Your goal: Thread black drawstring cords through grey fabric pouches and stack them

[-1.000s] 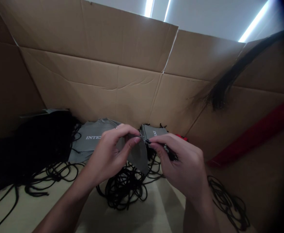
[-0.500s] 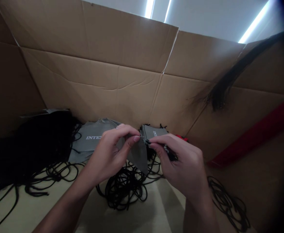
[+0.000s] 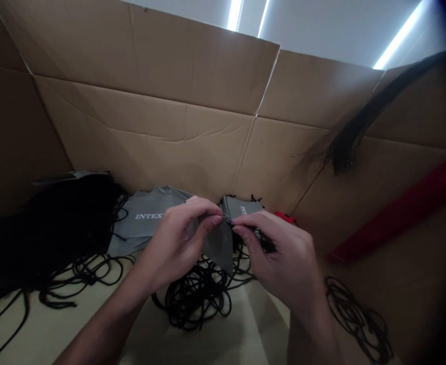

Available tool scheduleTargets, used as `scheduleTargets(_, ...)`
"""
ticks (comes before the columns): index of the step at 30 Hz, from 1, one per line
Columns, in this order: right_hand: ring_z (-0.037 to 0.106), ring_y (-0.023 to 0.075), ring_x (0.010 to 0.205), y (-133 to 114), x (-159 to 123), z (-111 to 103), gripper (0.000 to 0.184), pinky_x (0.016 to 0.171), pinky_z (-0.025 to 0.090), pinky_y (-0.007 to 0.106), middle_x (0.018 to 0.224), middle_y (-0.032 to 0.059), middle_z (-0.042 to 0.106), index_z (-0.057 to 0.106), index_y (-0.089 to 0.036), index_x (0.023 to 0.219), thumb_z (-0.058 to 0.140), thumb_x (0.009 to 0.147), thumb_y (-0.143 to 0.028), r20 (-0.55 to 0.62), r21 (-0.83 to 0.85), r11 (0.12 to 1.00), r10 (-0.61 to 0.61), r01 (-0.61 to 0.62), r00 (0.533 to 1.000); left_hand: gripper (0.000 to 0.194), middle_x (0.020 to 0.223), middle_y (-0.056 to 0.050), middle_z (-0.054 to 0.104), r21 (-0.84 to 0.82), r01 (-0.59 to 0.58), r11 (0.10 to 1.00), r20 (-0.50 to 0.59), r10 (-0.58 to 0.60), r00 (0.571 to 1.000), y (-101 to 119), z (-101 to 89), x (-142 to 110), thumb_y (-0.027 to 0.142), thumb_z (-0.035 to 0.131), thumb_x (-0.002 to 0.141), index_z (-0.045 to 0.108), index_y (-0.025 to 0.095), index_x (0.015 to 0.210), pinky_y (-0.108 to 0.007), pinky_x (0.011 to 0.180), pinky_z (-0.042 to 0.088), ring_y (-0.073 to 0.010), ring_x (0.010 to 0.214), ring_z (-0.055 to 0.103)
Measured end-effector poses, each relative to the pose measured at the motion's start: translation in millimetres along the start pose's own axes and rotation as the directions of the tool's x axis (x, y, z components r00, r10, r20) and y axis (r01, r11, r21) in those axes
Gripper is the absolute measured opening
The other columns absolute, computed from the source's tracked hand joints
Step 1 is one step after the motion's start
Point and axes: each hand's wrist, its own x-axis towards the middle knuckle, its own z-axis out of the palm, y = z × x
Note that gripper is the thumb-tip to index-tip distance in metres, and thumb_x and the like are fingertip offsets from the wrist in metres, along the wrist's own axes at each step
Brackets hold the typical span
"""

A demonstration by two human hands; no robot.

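Note:
My left hand (image 3: 182,235) pinches the top edge of a grey fabric pouch (image 3: 220,251) between thumb and forefinger, and the fabric hangs down below the pinch. Close beside it, my right hand (image 3: 279,253) is closed, thumb against forefinger, on what looks like the end of a black cord (image 3: 229,222) with a small shiny bit at the pouch's edge. The fingers hide most of this contact. Under both hands lies a tangle of black cords (image 3: 192,299) on the pale table (image 3: 241,334).
Grey pouches printed INTEX (image 3: 139,228) lie left of centre, and a second stack (image 3: 245,205) stands behind my hands. A dark pile with cords (image 3: 51,228) fills the left. Cardboard walls (image 3: 150,116) enclose the table. More cord (image 3: 355,319) and a red strip (image 3: 398,208) are at right.
My hands have come slightly closer together, the right one shifting a little left. Less of the shiny bit shows between the fingertips. Both pinches hold.

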Motion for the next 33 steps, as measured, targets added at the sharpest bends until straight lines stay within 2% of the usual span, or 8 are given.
scheduleTargets(12, 0.069, 0.0104, 0.078, 1.9, -0.6, -1.2, 0.010, 0.073, 0.052, 0.023, 0.087, 0.0000, 0.075, 0.073, -0.016, 0.096, 0.067, 0.099, -0.010, -0.016, -0.008, 1.000, -0.001, 0.001, 1.000, 0.010, 0.090, 0.000, 0.070, 0.020, 0.040, 0.999, 0.000, -0.040, 0.999, -2.8, -3.0, -1.3, 0.022, 0.063, 0.104, 0.071, 0.020, 0.099, -0.028, 0.077, 0.047, -0.0139, 0.085, 0.063)
scheduleTargets(33, 0.069, 0.0104, 0.078, 1.4, -0.7, -2.1, 0.011, 0.073, 0.051, 0.023, 0.087, -0.0010, 0.075, 0.072, -0.018, 0.097, 0.067, 0.099, -0.009, -0.011, -0.010, 1.000, -0.002, 0.002, 1.000, 0.011, 0.089, 0.000, 0.069, 0.009, 0.030, 1.000, 0.016, -0.030, 0.999, -1.6, -4.3, -1.7, 0.020, 0.062, 0.104, 0.070, 0.020, 0.097, -0.028, 0.077, 0.047, -0.0141, 0.084, 0.062)
